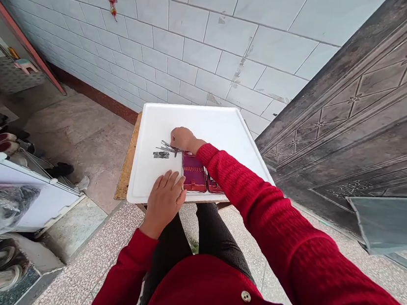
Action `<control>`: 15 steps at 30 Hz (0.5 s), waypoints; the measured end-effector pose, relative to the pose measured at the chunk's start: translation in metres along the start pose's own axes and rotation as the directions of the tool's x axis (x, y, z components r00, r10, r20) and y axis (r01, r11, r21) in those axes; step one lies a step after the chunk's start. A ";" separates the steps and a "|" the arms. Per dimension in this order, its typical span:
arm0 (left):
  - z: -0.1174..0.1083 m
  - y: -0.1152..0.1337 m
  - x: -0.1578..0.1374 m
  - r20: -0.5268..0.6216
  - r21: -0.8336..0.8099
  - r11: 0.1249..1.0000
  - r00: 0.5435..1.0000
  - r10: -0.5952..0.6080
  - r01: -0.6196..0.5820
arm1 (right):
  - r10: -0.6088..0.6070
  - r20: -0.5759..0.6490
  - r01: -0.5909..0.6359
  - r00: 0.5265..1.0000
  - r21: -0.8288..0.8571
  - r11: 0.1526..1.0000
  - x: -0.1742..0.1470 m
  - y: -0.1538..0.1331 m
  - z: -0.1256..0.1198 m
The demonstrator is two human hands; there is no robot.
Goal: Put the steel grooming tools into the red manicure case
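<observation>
My right hand [183,138] is closed with its fingers curled down, just above a small pile of slim metal tools [168,146] on the white board [203,120]. What its fingertips hold, if anything, is hidden. My left hand [165,198] lies with fingers stretched at the board's near edge, thumb beside an open case [193,173]. The case has a purple lining with a row of gold-coloured loops; its right half is partly under my right sleeve and holds some metal tools. Left of the case sits a cluster of small dark metal pieces [161,154].
A tiled wall [201,48] rises behind the board. To the right stands a dark patterned metal door [358,102]. A shoe rack with shoes [2,142] and a white panel [4,172] are at the left. My legs are under the near edge.
</observation>
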State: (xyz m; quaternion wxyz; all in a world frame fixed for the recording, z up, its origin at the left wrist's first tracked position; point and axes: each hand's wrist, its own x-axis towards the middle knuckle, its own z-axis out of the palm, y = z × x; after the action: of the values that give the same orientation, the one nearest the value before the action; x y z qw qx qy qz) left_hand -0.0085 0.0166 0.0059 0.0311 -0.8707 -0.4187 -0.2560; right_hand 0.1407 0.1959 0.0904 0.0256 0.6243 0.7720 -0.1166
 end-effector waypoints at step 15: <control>-0.003 -0.002 0.003 -0.003 0.029 0.999 1.000 0.016 -0.016 | 0.203 -0.012 -0.200 0.979 0.119 0.973 -0.012 -0.013 -0.006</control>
State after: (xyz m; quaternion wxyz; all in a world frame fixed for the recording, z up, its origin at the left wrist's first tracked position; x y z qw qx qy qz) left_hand -0.0098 0.0186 0.0098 0.0463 -0.8731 -0.4153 -0.2513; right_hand 0.1317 0.1829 0.1008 -0.0084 0.7013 0.6966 -0.1510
